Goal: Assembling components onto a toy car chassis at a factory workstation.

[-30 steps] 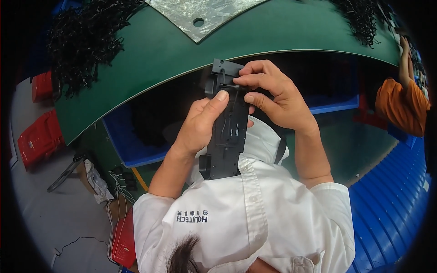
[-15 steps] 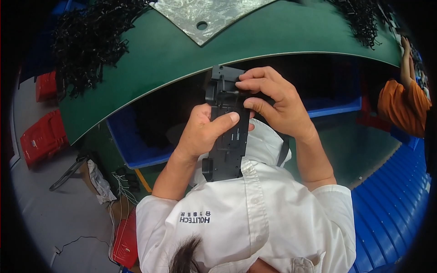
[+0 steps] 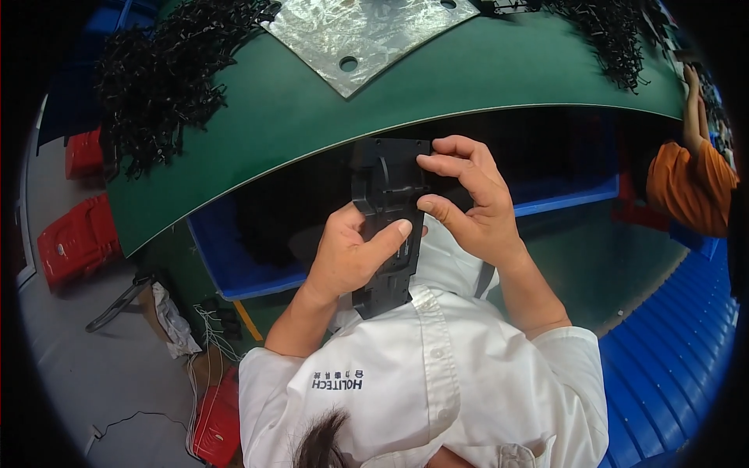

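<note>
Upright in front of my chest is a long black molded plastic part [image 3: 399, 203] with ribs, raised blocks and small holes. My left hand [image 3: 347, 253] is closed round its left side, thumb pressed flat on the face and the other fingers hidden behind. At the upper right edge is my right hand [image 3: 476, 195], its fingers bent and well apart from the thumb. The fingertips are at or close to the part's edge; whether they touch cannot be made out. Nothing shows between them. A thin curved black strip [image 3: 384, 171] stands out on the part's upper face.
Ahead is a green table [image 3: 296, 125] with a metal plate [image 3: 351, 47] and heaps of small black plastic pieces [image 3: 156, 86]. Under it is a blue bin [image 3: 250, 273]. Red stools [image 3: 78, 242] and cables [image 3: 214, 327] are to the left. A co-worker in an orange top [image 3: 690, 187] is at the right.
The black part and both hands sit lower in the picture, and the part's top tilts differently. The gap between my right thumb and fingers is slightly wider. My left hand keeps its grip.
</note>
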The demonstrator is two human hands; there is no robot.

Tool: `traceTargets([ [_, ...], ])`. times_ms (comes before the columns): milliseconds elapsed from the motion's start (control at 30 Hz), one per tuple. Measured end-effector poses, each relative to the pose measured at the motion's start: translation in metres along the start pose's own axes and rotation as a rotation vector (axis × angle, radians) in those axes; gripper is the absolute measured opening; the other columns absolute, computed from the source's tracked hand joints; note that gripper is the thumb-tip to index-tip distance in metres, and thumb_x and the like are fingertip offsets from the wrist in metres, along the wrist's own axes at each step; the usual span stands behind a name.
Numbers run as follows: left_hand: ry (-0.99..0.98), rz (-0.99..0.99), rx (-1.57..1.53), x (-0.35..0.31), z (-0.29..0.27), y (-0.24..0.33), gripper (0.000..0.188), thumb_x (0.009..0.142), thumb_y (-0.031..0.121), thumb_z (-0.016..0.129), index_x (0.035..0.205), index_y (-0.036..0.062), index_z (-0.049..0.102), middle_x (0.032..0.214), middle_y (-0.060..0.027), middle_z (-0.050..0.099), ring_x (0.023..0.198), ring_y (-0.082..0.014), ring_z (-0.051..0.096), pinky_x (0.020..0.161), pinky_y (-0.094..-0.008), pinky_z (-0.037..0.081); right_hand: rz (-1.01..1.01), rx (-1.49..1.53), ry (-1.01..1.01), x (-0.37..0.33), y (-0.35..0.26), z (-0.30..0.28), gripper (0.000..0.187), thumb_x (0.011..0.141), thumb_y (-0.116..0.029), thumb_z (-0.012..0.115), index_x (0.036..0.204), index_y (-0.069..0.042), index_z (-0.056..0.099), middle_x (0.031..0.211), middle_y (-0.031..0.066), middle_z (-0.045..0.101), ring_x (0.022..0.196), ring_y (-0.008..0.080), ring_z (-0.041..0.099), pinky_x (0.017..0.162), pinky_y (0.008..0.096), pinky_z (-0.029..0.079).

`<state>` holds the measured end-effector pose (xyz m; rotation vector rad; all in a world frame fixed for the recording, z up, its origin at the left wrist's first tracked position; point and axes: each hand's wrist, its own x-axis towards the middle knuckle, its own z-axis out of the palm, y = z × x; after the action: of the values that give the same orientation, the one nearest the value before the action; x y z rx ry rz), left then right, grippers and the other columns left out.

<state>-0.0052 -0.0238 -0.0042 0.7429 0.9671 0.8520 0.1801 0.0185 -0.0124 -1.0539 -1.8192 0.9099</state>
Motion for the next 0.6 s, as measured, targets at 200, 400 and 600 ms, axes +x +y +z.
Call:
traceTargets([
  [200, 0.157, 0.098, -0.023, -0.002, 0.005, -0.008, 0.030, 0.081, 0.000, 0.064, 0.109, -0.0029, 0.055, 0.097, -0.0064, 0.062, 0.084, -0.0088, 0.058, 0.074, -0.0239, 0.049, 0.243, 0.384, 0.000, -0.009, 0.008, 0.007, 0.037, 0.075, -0.002, 0.071, 0.111, -0.002, 0.062, 0.117, 0.0155, 0.053, 0.095, 0.0189, 0.060, 0.081, 0.0266, 0.051],
  [400, 0.215, 0.129, 0.065, -0.006, 0.009, -0.009, 0.032, 0.079, -0.003, 0.065, 0.108, -0.0024, 0.051, 0.099, -0.0071, 0.061, 0.087, -0.0087, 0.058, 0.077, -0.0234, 0.048, 0.339, 0.578, 0.034, -0.015, 0.017, 0.010, 0.032, 0.079, -0.001, 0.067, 0.111, 0.000, 0.061, 0.118, 0.0134, 0.053, 0.095, 0.0157, 0.060, 0.081, 0.0256, 0.051],
  [600, 0.245, 0.203, 0.174, -0.005, 0.011, -0.012, 0.035, 0.079, -0.002, 0.066, 0.110, -0.0045, 0.050, 0.100, -0.0093, 0.063, 0.090, -0.0102, 0.058, 0.078, -0.0236, 0.048, 0.327, 0.543, 0.024, -0.016, 0.018, 0.009, 0.034, 0.078, 0.004, 0.067, 0.111, 0.003, 0.060, 0.120, 0.0141, 0.053, 0.100, 0.0153, 0.058, 0.088, 0.0258, 0.049],
])
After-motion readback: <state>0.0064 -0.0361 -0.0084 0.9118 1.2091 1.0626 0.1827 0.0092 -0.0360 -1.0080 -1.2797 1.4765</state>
